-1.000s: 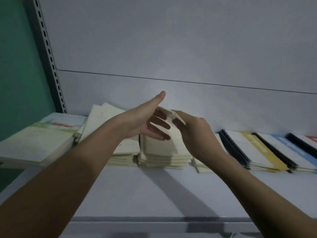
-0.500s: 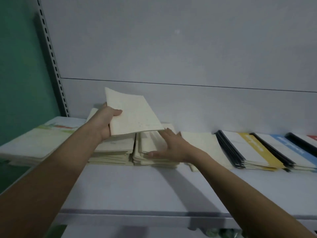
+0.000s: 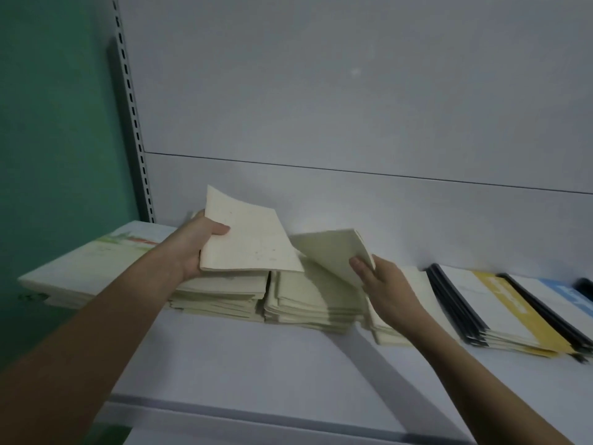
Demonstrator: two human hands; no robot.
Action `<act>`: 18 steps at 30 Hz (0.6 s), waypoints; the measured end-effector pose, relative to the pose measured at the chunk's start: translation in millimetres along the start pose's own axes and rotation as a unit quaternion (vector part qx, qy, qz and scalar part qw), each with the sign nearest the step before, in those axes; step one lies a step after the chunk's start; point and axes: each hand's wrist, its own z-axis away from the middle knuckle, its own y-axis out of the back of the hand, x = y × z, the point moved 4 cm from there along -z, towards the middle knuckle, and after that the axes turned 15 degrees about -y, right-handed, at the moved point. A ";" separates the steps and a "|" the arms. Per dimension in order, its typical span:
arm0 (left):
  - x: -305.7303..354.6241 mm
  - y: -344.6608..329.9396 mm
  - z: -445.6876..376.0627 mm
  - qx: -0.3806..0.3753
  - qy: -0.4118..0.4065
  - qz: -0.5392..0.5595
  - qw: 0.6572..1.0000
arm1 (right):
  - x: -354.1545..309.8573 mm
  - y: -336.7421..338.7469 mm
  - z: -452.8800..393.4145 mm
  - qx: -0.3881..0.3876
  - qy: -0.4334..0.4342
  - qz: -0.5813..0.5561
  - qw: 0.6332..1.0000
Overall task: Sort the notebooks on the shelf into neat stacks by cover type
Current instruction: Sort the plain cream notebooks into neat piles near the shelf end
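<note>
My left hand [image 3: 195,245] grips a cream notebook [image 3: 247,242] by its left edge, holding it tilted above the left cream stack [image 3: 221,293]. My right hand [image 3: 382,284] pinches a second cream notebook [image 3: 330,252] at its right edge and lifts it off the middle cream stack [image 3: 314,303]. A third, lower cream stack [image 3: 385,332] lies partly under my right wrist. All stacks sit on the white shelf [image 3: 256,364].
A stack with green-and-red printed covers [image 3: 90,268] lies at the far left. Black-spined notebooks with a yellow band [image 3: 510,309] and a blue band [image 3: 571,293] lie at the right. A slotted shelf upright [image 3: 134,123] and green wall stand behind left.
My right hand, which lay flat on the middle stack, has taken hold of its top notebook and raised it. My left hand keeps its notebook held up in about the same place.
</note>
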 end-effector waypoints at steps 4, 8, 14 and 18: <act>-4.7 -27.6 -0.4 -0.016 0.002 -0.015 1.000 | -43.7 -6.1 0.5 0.024 0.076 0.040 0.996; -18.5 -56.6 10.6 -0.071 0.087 0.012 0.994 | -74.3 -48.4 17.9 -0.050 0.160 0.169 0.971; -17.5 -23.8 3.0 -0.020 0.004 -0.026 0.999 | -43.7 -44.6 7.5 -0.248 0.037 0.062 0.966; -5.6 -17.7 6.4 0.015 -0.022 0.015 1.000 | -8.8 -39.0 -1.5 -0.160 -0.017 0.102 0.982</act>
